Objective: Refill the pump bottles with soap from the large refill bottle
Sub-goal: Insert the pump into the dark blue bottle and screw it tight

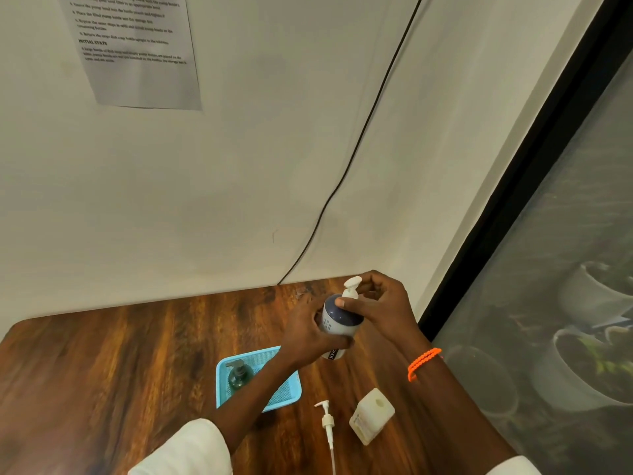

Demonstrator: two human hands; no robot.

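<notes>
My left hand (308, 332) grips the body of a white and dark-blue pump bottle (337, 320), held above the wooden table (120, 365) near its far right corner. My right hand (380, 303) holds the bottle's top, fingers around its white pump head (352, 286). A dark green pump bottle (239, 373) stands in a light blue basket (291, 392). A loose white pump with its long tube (327, 423) lies on the table. Beside it stands a cream square bottle with an open mouth (371, 416).
A white wall rises right behind the table, with a printed sheet (137, 49) taped up and a black cable (359, 142) running down to the table's back edge. A dark-framed window (513, 186) with potted plants behind it lies to the right.
</notes>
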